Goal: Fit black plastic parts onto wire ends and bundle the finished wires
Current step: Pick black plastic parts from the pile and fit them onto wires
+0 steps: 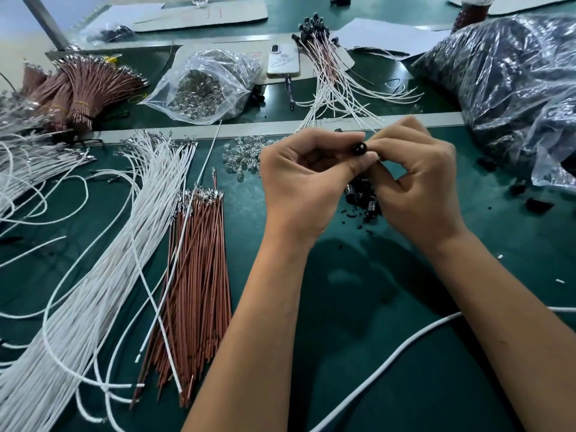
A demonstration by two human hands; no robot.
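Holding a little round black plastic part [359,149] up over the green worktop [358,307], I pinch it between my two hands. My left hand [307,185] has its thumb and first finger curled tight on the part. My right hand [414,179] pinches it from the other side, fingers bent close. Whether a wire end is already in it, I cannot tell.

Just under my hands lies a small heap of more black parts [363,196]. Beside my left hand sits a pile of tiny clear bulbs [241,155]. Farther left lie straight brown wires [196,275] with shiny metal tips, and next to them a big spread of long white wires [103,275].

Behind my hands, finished wires [327,73] with black caps fan out. Near them are a white phone [283,61] and a clear bag of bulbs [202,85]. A big plastic bag of black parts [514,82] fills the right side.
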